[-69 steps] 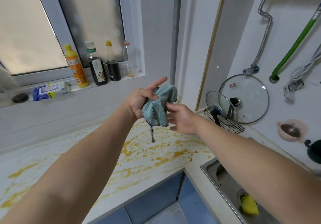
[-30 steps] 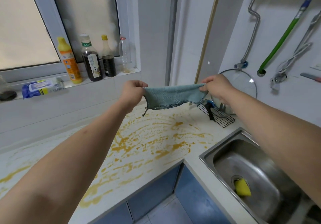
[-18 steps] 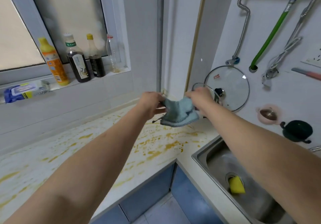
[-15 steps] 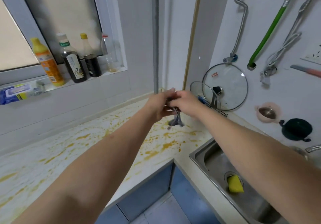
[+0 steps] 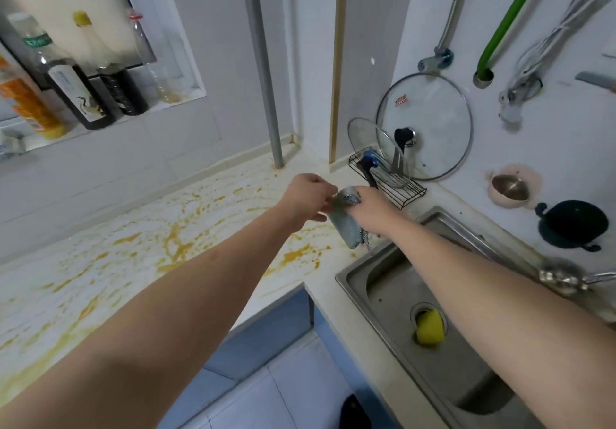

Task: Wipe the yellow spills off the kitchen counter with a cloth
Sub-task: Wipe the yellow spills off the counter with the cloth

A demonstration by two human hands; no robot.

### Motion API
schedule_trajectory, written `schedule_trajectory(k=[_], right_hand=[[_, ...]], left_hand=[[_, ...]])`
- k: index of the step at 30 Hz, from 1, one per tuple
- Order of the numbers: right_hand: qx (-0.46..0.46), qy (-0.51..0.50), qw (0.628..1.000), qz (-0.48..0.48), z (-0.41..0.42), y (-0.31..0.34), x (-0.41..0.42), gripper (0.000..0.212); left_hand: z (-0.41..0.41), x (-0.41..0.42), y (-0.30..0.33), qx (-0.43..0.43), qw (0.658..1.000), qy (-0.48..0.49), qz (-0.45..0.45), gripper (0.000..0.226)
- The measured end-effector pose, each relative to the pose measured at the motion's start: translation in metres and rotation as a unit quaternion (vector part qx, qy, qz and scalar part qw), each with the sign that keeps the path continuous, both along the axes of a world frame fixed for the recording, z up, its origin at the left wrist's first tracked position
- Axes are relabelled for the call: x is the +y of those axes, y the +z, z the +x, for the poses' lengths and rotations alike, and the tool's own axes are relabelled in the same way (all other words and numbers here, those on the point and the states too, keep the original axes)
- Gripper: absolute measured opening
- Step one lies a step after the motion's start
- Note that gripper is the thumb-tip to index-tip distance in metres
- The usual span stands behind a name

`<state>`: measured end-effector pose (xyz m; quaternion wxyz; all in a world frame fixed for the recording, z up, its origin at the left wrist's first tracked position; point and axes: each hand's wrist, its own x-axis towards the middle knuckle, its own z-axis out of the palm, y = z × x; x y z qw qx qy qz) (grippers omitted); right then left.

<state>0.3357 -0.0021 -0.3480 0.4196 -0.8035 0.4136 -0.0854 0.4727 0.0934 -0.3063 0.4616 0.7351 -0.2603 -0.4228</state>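
Hanging folded between left hand (image 5: 308, 197) and right hand (image 5: 373, 210), cloth (image 5: 346, 225).

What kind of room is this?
Most likely a home kitchen: there is a steel sink, glass pot lids propped against the wall, and sauce bottles on the windowsill.

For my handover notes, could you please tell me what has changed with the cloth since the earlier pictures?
The cloth, stretched wide a second ago, is now folded small between the left hand and right hand, both keeping their grip. The yellow spills remain unwiped.
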Motion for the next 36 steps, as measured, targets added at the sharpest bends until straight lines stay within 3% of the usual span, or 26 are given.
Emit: schedule_trajectory(k=[4,6,10,13,16,20,23,25,28,32,36], right_hand=[[0.019,-0.064,0.985,0.162,-0.032,-0.059,-0.021,0.014],[0.046,-0.081,0.979,0.179,-0.042,-0.091,-0.029,0.019],[0.078,-0.119,0.982,0.125,-0.047,-0.131,-0.043,0.011],[0.085,-0.176,0.981,-0.001,-0.048,-0.135,-0.060,0.009],[0.067,-0.204,0.973,-0.087,-0.050,-0.137,-0.085,0.014],[0.088,-0.130,0.977,-0.144,-0.053,-0.158,-0.117,0.019],[0.147,-0.036,0.980,-0.126,-0.051,-0.187,-0.125,0.034],[0.204,0.037,0.970,-0.125,-0.048,-0.209,-0.114,0.042],[0.269,0.073,0.938,-0.209,-0.040,-0.228,-0.089,0.055],[0.285,0.098,0.920,-0.252,-0.024,-0.231,-0.037,0.051],[0.182,0.177,0.947,-0.196,-0.006,-0.229,0.028,0.035]], left_hand=[[0.005,0.023,-0.072,-0.004,0.990,-0.009,0.142,0.026],[0.006,0.037,-0.104,0.013,0.979,0.002,0.202,0.027],[-0.007,0.046,-0.152,0.013,0.959,0.000,0.283,0.020],[-0.018,0.037,-0.173,-0.052,0.946,-0.032,0.318,0.027],[-0.025,0.024,-0.181,-0.086,0.936,-0.090,0.329,0.018],[-0.032,0.008,-0.190,-0.070,0.945,-0.088,0.306,0.012],[-0.037,0.000,-0.199,-0.050,0.954,-0.080,0.283,0.016],[-0.042,-0.001,-0.200,-0.048,0.954,-0.087,0.282,0.016],[-0.047,-0.002,-0.200,-0.056,0.955,-0.091,0.277,0.021],[-0.048,-0.005,-0.193,-0.062,0.954,-0.083,0.283,0.018],[-0.050,-0.005,-0.185,-0.078,0.943,-0.087,0.311,0.023]])
